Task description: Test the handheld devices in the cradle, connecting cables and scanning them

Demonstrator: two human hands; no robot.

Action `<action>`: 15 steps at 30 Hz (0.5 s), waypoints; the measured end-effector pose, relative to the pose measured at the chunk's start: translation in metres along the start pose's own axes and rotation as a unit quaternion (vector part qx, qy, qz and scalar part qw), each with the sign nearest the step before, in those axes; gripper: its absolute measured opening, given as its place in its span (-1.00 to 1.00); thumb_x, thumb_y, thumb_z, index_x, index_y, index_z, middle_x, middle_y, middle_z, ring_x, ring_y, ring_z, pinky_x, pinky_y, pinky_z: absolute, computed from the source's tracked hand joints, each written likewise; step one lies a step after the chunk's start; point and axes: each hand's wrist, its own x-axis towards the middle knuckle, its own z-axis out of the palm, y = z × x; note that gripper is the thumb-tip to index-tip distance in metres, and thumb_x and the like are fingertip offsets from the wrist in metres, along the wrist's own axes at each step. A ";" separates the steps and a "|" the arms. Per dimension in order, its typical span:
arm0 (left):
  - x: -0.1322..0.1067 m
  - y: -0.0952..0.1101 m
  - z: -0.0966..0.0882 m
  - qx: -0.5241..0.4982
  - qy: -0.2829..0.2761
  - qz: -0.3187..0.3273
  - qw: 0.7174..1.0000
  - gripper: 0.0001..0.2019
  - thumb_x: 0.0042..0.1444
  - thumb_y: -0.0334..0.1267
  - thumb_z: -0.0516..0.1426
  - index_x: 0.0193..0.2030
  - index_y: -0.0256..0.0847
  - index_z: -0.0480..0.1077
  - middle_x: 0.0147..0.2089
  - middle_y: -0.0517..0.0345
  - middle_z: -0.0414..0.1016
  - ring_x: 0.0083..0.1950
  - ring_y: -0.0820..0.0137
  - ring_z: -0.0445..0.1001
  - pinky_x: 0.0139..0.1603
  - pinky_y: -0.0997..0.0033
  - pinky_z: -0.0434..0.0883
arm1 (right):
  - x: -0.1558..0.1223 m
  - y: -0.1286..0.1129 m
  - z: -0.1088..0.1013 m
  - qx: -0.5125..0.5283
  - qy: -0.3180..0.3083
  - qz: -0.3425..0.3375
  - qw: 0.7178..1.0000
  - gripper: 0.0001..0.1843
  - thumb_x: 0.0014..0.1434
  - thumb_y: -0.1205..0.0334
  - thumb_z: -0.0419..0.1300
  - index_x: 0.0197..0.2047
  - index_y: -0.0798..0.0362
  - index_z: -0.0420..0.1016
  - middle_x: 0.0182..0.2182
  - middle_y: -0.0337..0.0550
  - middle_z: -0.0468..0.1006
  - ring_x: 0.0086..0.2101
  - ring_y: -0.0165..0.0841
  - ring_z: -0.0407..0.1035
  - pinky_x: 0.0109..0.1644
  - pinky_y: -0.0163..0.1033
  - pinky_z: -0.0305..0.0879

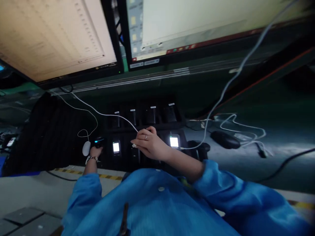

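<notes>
So the right hand (150, 142) had its grip pinched around the white cable (115, 115) near its end, with the bare plug (134, 145) poking out past the fingertips. That plug wasn't in anything; it was up over the front row on the desk (283, 173), right by a dark unit (136, 156). The left hand (95, 152) was down at the left end of the row, fingers at a black gadget (98, 141) with a small blue light. It was pretty murky there, so I couldn't tell if that grip was clenched around it or just touching.

Progress-wise, I'd have called it partway. The right-hand lit unit (174, 141) had a bright screen and a second cable (221, 95) running to its right edge. The left-hand lit unit (116, 147) glowed too, with no cable showing on it. The dark one in between I'd have counted as left to do, same for the four labelled units (152, 115) behind, none showing a lit screen.
</notes>
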 end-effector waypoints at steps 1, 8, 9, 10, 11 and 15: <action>-0.014 0.002 -0.002 -0.023 -0.009 0.006 1.000 -0.81 0.05 -0.21 0.19 -0.33 -0.34 0.44 -0.43 0.03 0.54 -0.32 0.28 0.55 -0.24 0.28 0.46 | -0.002 0.000 -0.008 0.011 0.006 0.007 1.000 -0.79 0.29 0.28 0.06 -0.06 0.05 0.47 -0.31 -0.15 0.59 -0.17 -0.31 0.36 -0.04 -0.05 -0.02; -0.141 0.026 0.057 -0.177 -0.143 0.068 0.971 -0.59 -0.11 0.11 0.24 -0.36 -0.25 0.41 -0.54 0.16 0.49 -0.51 0.39 0.50 -0.48 0.44 0.43 | -0.011 -0.001 -0.042 0.080 0.111 0.082 0.987 -0.77 0.30 0.24 0.05 -0.07 0.03 0.50 -0.30 -0.14 0.61 -0.17 -0.31 0.39 -0.03 -0.05 -0.01; -0.149 0.031 0.068 -0.183 -0.142 0.069 0.970 -0.59 -0.12 0.09 0.26 -0.35 -0.25 0.40 -0.56 0.18 0.47 -0.53 0.40 0.48 -0.51 0.46 0.40 | -0.011 -0.001 -0.045 0.088 0.111 0.079 0.987 -0.76 0.30 0.24 0.05 -0.07 0.03 0.50 -0.29 -0.15 0.61 -0.16 -0.31 0.39 -0.02 -0.04 -0.02; -0.154 0.035 0.078 -0.181 -0.136 0.069 0.972 -0.61 -0.12 0.06 0.27 -0.32 -0.24 0.39 -0.56 0.21 0.46 -0.55 0.41 0.47 -0.54 0.48 0.38 | -0.011 -0.001 -0.047 0.097 0.106 0.077 0.987 -0.76 0.30 0.24 0.06 -0.07 0.03 0.51 -0.29 -0.15 0.61 -0.16 -0.31 0.39 -0.01 -0.04 -0.03; -0.156 0.040 0.085 -0.173 -0.130 0.069 0.974 -0.62 -0.10 0.03 0.27 -0.30 -0.24 0.38 -0.57 0.23 0.44 -0.57 0.43 0.46 -0.56 0.49 0.36 | -0.011 0.000 -0.049 0.104 0.097 0.076 0.987 -0.76 0.30 0.24 0.07 -0.07 0.03 0.51 -0.28 -0.15 0.61 -0.15 -0.31 0.38 0.00 -0.04 -0.04; -0.156 0.050 0.093 -0.155 -0.119 0.070 0.978 -0.68 -0.06 -0.03 0.26 -0.31 -0.23 0.37 -0.59 0.25 0.43 -0.61 0.44 0.44 -0.59 0.50 0.34 | -0.011 0.003 -0.053 0.127 0.051 0.084 0.987 -0.77 0.29 0.24 0.09 -0.06 0.01 0.52 -0.26 -0.17 0.60 -0.13 -0.29 0.35 0.03 -0.04 -0.04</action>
